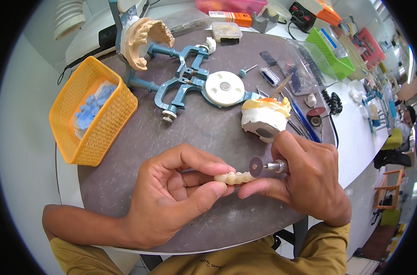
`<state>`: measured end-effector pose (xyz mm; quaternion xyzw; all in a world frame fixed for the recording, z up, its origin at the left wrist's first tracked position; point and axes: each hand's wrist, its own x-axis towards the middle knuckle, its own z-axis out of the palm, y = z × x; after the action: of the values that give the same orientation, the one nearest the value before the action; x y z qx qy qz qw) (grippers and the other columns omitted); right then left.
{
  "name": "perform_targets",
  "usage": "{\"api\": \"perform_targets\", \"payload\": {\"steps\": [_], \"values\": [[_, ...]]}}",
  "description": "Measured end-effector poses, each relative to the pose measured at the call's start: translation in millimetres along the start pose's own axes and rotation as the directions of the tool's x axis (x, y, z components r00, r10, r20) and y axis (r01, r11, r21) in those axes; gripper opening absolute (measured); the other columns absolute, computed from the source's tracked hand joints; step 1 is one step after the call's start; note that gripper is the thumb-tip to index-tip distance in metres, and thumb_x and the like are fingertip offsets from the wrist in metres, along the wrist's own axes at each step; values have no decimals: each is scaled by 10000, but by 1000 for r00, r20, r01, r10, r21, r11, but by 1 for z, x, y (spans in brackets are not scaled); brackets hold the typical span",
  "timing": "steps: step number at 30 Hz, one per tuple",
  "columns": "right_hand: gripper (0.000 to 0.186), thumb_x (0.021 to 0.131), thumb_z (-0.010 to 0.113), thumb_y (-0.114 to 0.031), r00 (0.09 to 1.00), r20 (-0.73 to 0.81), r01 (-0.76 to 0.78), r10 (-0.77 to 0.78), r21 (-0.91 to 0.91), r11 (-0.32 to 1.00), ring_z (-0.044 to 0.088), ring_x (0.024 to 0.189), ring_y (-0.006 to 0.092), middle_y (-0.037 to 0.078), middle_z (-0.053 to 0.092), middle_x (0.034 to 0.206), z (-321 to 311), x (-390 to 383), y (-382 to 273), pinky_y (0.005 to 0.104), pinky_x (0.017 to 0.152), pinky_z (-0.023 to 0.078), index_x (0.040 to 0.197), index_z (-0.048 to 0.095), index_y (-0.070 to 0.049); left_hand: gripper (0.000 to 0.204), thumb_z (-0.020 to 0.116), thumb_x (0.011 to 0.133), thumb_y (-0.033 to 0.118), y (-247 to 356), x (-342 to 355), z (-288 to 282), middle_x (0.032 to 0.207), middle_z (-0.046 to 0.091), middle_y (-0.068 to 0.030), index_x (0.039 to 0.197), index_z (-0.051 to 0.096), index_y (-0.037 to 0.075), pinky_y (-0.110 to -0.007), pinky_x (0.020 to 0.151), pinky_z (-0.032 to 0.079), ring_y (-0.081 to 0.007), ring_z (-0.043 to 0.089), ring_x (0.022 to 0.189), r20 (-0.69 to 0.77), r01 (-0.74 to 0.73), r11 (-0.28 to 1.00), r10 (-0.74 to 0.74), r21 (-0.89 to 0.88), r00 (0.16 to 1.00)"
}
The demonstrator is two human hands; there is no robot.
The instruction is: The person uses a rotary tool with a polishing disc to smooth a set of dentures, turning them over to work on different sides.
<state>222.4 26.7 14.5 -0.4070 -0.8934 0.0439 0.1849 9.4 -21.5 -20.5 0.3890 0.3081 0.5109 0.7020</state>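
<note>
Between the thumb and fingers of my left hand (pixel 176 183) is a cream-coloured dental bridge (pixel 236 178), a curved row of several teeth. My right hand (pixel 304 174) grips a rotary handpiece (pixel 276 166), its metal nose pointing left and most of its body hidden in the palm. A dark cutting disc (pixel 256 166) on its tip is at the bridge's right end; whether it touches cannot be made out. My right thumb lies under that end of the bridge. Just beyond my right hand stands a plaster dental model (pixel 265 117) with yellow and orange wax on top.
A blue articulator (pixel 181 78) with a beige jaw cast (pixel 146 41) lies at the back. The yellow basket (pixel 64 133) at left holds blue-and-white pieces. Along the right are a brush (pixel 269 76), slim tools, a red disc (pixel 315 112) and a green basket (pixel 341 66).
</note>
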Motion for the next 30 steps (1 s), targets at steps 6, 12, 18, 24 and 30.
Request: {"api": "perform_targets", "payload": {"steps": [6,12,18,24,30], "values": [[620,560,767,-588,1000,-12,1,-1,-13,1000,519,454,182,33,482,563,-3,-2,2,307,414,390,682,470,-57,180,599,872,8,7,1,4,1080,576,-189,1020,498,-7,-294,874,554,-223,624,1014,-72,81,995,-85,-54,994],[610,562,777,-573,1000,9,-21,21,-7,1000,514,450,185,33,476,559,-3,-2,1,308,411,388,672,470,-58,199,589,888,30,7,4,2,1124,577,-266,1040,465,4,-308,877,558,-258,618,1055,-72,121,989,-127,-79,989],[602,558,789,-553,998,47,-39,39,6,999,513,445,196,38,472,550,-5,-1,0,313,407,383,655,461,-57,200,578,881,6,7,5,4,1106,581,-270,1035,450,7,-301,860,567,-250,627,1037,-79,109,987,-118,-115,990],[588,566,794,-532,996,73,-59,57,30,998,520,448,209,48,491,549,-3,-1,-1,323,411,390,653,464,-53,191,576,869,-16,8,6,6,1087,592,-259,1015,454,1,-294,846,571,-238,646,990,-90,122,986,-133,-113,987],[579,571,797,-517,996,74,-49,46,39,998,517,445,215,48,484,543,-2,0,0,323,415,391,657,463,-52,192,571,851,-51,8,5,7,1083,594,-262,995,456,2,-290,841,569,-234,653,969,-86,105,988,-115,-109,990]]}}
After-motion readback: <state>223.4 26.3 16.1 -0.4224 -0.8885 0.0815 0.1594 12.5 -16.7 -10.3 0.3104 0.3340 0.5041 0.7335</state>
